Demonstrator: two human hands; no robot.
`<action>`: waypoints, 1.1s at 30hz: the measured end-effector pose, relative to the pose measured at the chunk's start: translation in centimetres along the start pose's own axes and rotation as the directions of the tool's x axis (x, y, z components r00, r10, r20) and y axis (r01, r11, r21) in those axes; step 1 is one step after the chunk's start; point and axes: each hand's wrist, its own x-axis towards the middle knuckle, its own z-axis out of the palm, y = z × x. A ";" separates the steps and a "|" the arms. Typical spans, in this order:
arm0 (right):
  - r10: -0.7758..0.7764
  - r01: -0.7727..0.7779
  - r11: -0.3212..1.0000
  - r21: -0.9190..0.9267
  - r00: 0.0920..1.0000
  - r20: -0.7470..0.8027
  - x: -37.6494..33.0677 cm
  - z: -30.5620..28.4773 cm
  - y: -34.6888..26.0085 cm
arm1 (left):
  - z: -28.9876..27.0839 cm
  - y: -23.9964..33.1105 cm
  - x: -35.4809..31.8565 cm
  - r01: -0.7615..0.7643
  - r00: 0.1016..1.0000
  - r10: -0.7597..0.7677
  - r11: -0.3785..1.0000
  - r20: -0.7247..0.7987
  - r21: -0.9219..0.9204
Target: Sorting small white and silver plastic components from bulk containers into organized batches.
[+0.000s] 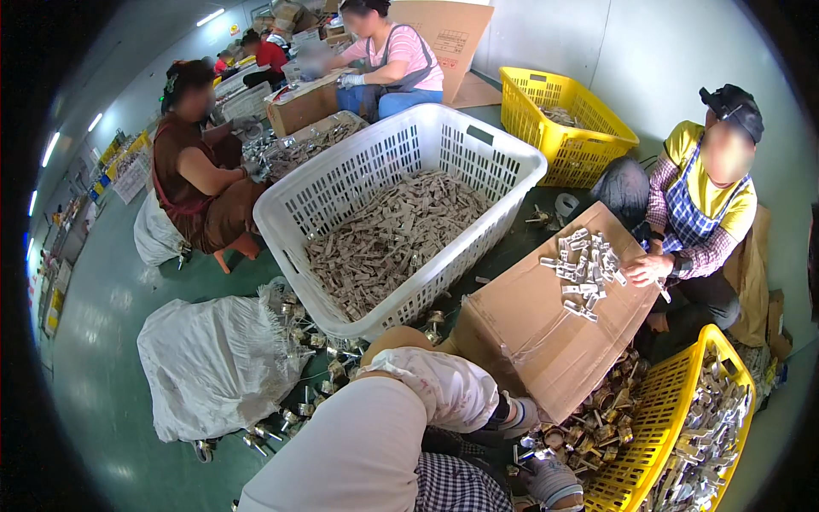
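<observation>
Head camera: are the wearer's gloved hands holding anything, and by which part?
Cannot tell: the left hand and right hand, both gloved, reach into the pile of brass parts, fingers hidden.

A flattened brown cardboard sheet [546,328] lay in the centre right, small grey parts spread on its far end. A large brown carton [448,38] with a printed red mark leaned against the back wall. Another brown cardboard box [303,107] stood near the top centre. A tied white sack [213,363] sat on the green floor at left, and a second white sack [155,232] sat farther back.
</observation>
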 end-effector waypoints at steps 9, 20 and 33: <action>0.011 -0.011 1.000 0.012 0.999 -0.037 -0.1 0.3 0.3 | -5.6 2.8 -4.7 -0.084 0.987 0.067 0.990 -0.146 -0.111; 0.135 -0.130 0.990 -0.060 0.985 0.104 -0.6 0.6 2.7 | -15.0 9.4 -6.5 -0.112 0.974 0.094 0.991 0.205 0.079; 0.044 -0.033 0.994 -0.104 0.992 0.114 0.8 0.5 0.4 | -0.4 0.5 -1.0 -0.057 0.982 0.029 0.988 -0.186 -0.145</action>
